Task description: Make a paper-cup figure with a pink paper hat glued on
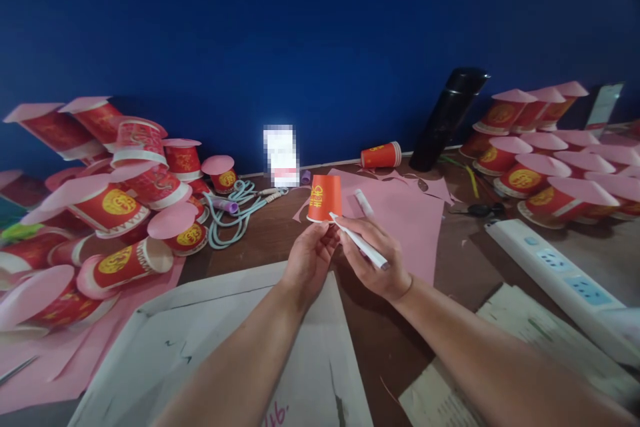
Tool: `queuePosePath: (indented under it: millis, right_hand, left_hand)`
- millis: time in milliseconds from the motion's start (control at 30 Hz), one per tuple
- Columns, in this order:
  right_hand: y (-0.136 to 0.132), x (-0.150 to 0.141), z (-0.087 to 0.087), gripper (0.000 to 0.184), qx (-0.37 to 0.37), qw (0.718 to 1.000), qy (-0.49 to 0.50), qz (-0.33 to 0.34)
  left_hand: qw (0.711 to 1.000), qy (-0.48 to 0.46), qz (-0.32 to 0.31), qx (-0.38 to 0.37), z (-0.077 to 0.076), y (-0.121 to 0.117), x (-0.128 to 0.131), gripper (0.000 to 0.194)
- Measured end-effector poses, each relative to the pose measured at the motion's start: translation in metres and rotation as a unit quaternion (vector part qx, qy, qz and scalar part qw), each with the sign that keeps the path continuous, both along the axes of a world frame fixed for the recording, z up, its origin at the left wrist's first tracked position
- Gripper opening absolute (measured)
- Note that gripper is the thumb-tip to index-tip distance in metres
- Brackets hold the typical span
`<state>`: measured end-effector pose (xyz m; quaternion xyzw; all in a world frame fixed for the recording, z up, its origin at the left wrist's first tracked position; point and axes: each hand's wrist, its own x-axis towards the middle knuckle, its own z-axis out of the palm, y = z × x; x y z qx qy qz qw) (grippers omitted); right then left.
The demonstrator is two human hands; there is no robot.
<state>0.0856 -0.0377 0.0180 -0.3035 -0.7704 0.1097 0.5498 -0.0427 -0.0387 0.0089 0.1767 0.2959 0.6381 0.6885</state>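
An orange-red paper cup with gold characters is upside down, its white rim lowest. My left hand pinches that rim from the near side. My right hand is closed around a white marker, whose tip touches or nearly touches the cup close to the rim. Beyond my right hand, a white pen cap or second pen lies on a sheet of pink paper. The fingertips of my left hand are partly hidden behind the cup's lower edge.
Red cups with pink paper discs are heaped at left, and more are stacked at right. A pale blue cable, lit phone, black bottle, stacked cups and power strip surround my hands. A white board lies in front.
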Motion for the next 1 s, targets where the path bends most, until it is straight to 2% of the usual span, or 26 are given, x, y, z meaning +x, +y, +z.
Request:
queuePosePath:
  millis: [667, 1000]
  right_hand:
    - [-0.0007, -0.0005, -0.0023, 0.036, -0.009, 1.000, 0.010, 0.000]
    - [0.0014, -0.0024, -0.0048, 0.033, -0.029, 1.000, 0.000, -0.010]
  left_hand:
    - [1.000, 0.006, -0.004, -0.020, 0.0020, -0.0016, 0.0008, 0.010]
    - [1.000, 0.014, -0.007, 0.000, -0.0014, -0.0011, -0.0012, 0.012]
